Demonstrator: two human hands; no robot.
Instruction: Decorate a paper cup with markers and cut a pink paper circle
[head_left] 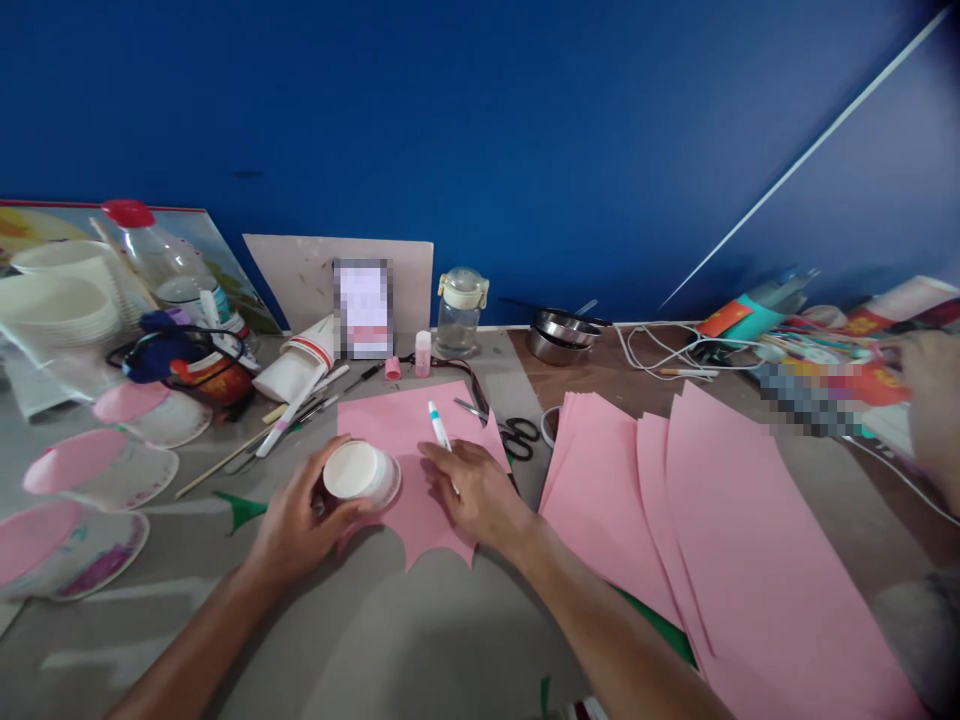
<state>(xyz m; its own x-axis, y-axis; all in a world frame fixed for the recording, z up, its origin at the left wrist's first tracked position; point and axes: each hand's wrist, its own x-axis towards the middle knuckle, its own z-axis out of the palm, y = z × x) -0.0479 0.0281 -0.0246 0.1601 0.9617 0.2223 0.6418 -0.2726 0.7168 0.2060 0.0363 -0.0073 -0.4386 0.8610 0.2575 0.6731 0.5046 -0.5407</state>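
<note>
My left hand point(315, 505) is closed round a white paper cup point(356, 473), which stands upside down over the left part of a pink paper sheet point(420, 455). Curved notches run along the sheet's near edge. In my right hand point(476, 490) is a white marker pen point(439, 425) with a blue-green band, its upper end pointing away from me. The fingers rest close to the paper, right of the cup. Black-handled scissors point(519, 438) lie just beyond the sheet's right side, partly covered.
Pink paper stacks point(720, 500) lie at right. Pink-topped paper cups point(101, 468) line the left side, near stacked white cups point(64, 300) and a red-capped bottle point(161, 250). A glue stick point(423, 355), a water jar point(460, 315) and metal bowls point(561, 335) stand behind. Another person's arm point(934, 400) shows at far right.
</note>
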